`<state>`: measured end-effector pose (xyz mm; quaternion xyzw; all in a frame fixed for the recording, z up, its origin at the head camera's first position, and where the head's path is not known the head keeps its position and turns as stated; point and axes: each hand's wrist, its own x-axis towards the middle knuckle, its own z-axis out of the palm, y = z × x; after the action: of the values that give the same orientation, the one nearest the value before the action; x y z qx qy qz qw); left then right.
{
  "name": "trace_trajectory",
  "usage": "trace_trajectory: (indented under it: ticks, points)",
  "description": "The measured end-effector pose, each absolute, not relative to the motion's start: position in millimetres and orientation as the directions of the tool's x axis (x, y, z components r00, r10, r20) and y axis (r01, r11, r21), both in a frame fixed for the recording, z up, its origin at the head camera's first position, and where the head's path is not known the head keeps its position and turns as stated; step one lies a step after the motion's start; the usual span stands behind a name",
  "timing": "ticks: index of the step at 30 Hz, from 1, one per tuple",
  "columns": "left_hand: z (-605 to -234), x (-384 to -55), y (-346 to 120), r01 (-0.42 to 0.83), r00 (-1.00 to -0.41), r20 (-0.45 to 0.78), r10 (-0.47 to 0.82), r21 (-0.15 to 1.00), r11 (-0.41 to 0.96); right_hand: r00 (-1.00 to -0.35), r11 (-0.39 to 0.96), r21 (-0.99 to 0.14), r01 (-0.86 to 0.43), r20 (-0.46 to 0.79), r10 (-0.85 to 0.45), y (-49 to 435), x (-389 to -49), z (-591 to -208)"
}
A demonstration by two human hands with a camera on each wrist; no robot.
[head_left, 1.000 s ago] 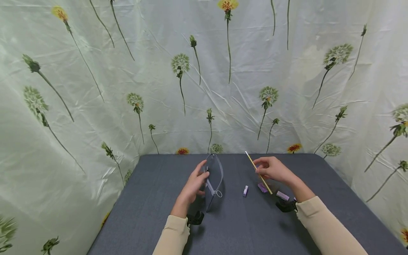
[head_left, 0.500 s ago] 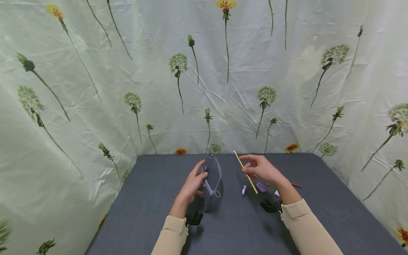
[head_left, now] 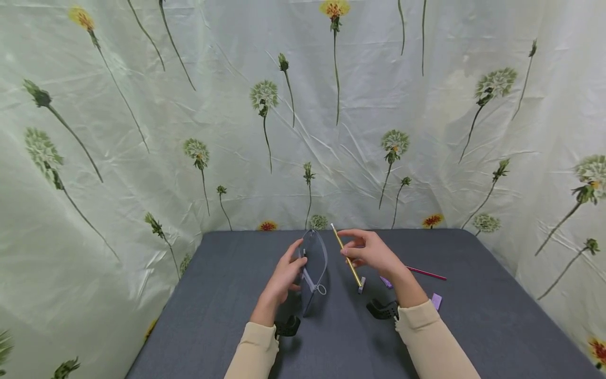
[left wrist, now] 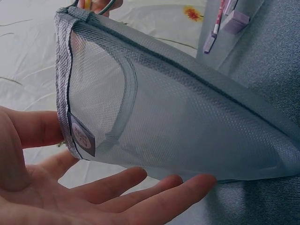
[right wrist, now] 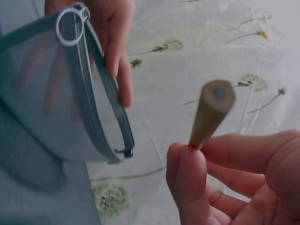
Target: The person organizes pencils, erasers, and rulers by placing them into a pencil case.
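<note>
My left hand (head_left: pixel 283 279) holds a grey mesh zip pouch (left wrist: pixel 164 117) upright, thumb and a finger pinching its rim by a small label (left wrist: pixel 82 136). The pouch mouth gapes, and a ring pull (right wrist: pixel 70 26) hangs at its near end. Just right of the pouch, my right hand (head_left: pixel 376 255) pinches a gold pencil (right wrist: pixel 211 110) between thumb and fingers, above the table. The pencil is tilted, its white-tipped end up and away; its near end shows a flat, unsharpened lead core. Whether anything lies inside the pouch is unclear.
Below the gold pencil lies a small purple-and-white block (head_left: pixel 362 285). Further right are a purple block (head_left: pixel 385 282), a red pencil (head_left: pixel 426 272) and another purple block (head_left: pixel 436 301) on the dark grey table (head_left: pixel 227 316). A flower-print curtain (head_left: pixel 227 105) hangs behind.
My right hand has carried the gold pencil leftward, closer to the pouch, uncovering the red pencil and a purple block. My left hand and the pouch have stayed in place.
</note>
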<state>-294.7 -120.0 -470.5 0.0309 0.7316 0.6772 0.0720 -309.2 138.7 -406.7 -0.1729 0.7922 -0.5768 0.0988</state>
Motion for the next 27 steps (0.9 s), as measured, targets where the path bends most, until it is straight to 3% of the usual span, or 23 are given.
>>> trace_trajectory:
  ticks: [16, 27]
  points:
    - [-467, -294, -117, -0.061, -0.99, -0.073, 0.12, 0.993, 0.099, -0.915, 0.209, -0.964, -0.166, 0.071, -0.398, 108, -313, -413]
    - [-466, -295, -120, -0.062, -0.991, -0.076, 0.107, 0.99, 0.128, -0.92, 0.24, -0.967, -0.085, -0.016, -0.392, 84, -323, -413]
